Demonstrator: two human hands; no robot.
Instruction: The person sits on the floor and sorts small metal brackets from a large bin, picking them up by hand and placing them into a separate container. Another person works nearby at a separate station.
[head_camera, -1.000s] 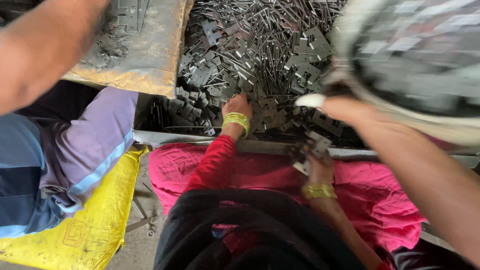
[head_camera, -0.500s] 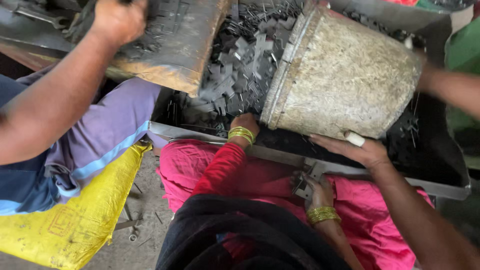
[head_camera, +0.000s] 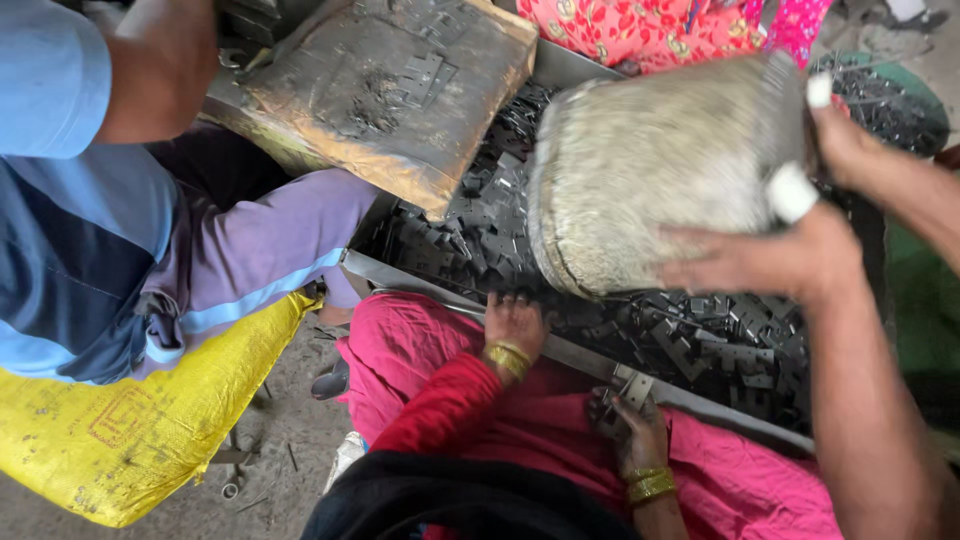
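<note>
From the head camera I look down at a crowded work spot. My right hand (head_camera: 765, 262) comes in from the lower right and is clamped on the side of a pale, speckled bucket (head_camera: 650, 170), fingers spread flat against its wall. The bucket is tipped well over, its mouth facing down and left over a heap of small dark metal pieces (head_camera: 720, 345). A second hand (head_camera: 850, 140), reaching in from the right edge with white tape on its fingertips, grips the bucket's base; it belongs to someone else.

My left forearm (head_camera: 160, 60) runs up the top left in a blue sleeve, but my left hand passes out of the picture, so I cannot tell whether it grips anything. My two hands are well apart.

The metal pieces fill a shallow metal tray (head_camera: 580, 355) whose rim crosses the middle. A rusty flat slab (head_camera: 390, 90) lies tilted over the tray's upper left part, with a few pieces on it.

At the bottom a person in a red sleeve sits on pink cloth (head_camera: 420, 350). One of their hands (head_camera: 513, 322), with a gold bangle, rests on the rim just below the bucket's mouth. Their other hand (head_camera: 632, 430) holds a small bracket (head_camera: 634, 385) at the rim. A yellow sack (head_camera: 130, 430) lies lower left.
</note>
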